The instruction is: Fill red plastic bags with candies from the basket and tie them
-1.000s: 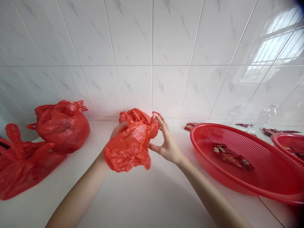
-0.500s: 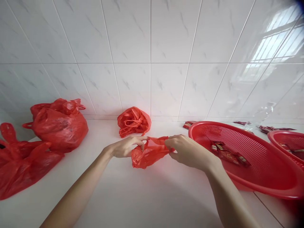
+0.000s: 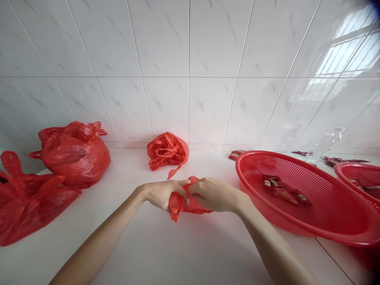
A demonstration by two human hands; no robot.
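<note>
Forearms (image 3: 103,234) angled inward; left hand (image 3: 158,194), right hand (image 3: 218,194) close together, backs up, fingers (image 3: 198,190) curled.

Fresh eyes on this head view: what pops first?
Probably the large oval red plastic basket at right, with small shiny red packets inside. Next, the thin crumpled red plastic bag at centre, held by the left hand and right hand.

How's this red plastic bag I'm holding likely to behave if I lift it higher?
Likely floppy: the bag bunches and creases beside the left hand. Probably light, since its plastic looks thin and translucent. Its crumpled end might flop about, since it pokes out below that hand.
</note>
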